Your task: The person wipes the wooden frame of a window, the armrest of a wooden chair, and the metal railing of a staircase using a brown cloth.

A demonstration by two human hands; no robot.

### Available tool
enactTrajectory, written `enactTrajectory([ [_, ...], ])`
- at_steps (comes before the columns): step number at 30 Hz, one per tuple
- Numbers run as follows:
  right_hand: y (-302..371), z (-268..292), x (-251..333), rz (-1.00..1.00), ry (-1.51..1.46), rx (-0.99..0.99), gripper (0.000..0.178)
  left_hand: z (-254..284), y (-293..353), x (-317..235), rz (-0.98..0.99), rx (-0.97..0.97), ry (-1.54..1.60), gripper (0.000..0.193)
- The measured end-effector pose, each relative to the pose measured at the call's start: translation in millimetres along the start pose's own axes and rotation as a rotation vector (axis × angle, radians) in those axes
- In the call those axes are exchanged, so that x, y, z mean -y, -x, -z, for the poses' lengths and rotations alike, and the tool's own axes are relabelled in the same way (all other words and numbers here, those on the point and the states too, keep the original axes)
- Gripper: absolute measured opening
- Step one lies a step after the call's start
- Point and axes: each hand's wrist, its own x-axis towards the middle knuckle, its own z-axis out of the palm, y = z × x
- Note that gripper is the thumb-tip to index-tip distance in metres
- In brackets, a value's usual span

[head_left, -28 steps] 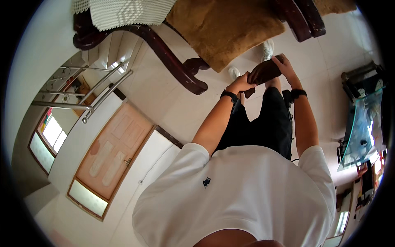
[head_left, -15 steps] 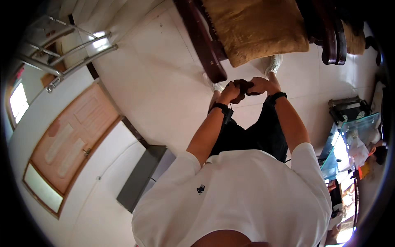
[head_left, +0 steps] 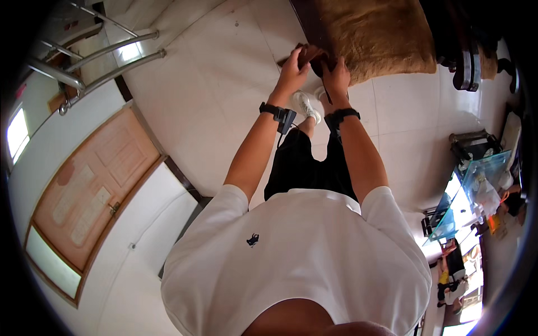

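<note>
My left hand [head_left: 292, 74] and my right hand [head_left: 337, 79] are stretched forward, close together. Between them is a dark brown, soft-looking folded item [head_left: 311, 55]. My left fingers are closed on its left part, while my right hand grips its right side. What exactly it is cannot be made out. Just beyond the hands stands a dark red wooden seat [head_left: 301, 19] with a tan cushion [head_left: 381, 42] on it. The brown item overlaps the near end of the seat's wood, and whether the two touch is unclear.
A pink-brown door [head_left: 95, 185] and a metal railing [head_left: 117, 67] are on the left. At the right stands a glass-topped table [head_left: 476, 179] with bags and small things, near a black case-like object [head_left: 475, 147]. A white shoe [head_left: 307, 106] shows below my hands.
Both hands have moved forward with the brown item, from near my knees to the edge of the wooden seat. My arms are straighter, and the view has shifted slightly.
</note>
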Motion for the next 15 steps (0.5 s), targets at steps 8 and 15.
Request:
enactTrajectory([
  [8, -42.5, 13.8, 21.5, -0.005, -0.107, 0.159, 0.04, -19.0, -45.8, -3.7, -0.16, 0.239, -0.62, 0.095],
  [15, -6.8, 36.4, -22.9, -0.095, -0.28, 0.12, 0.039, -43.0, -25.9, -39.3, -0.309, 0.494, -0.902, 0.067],
])
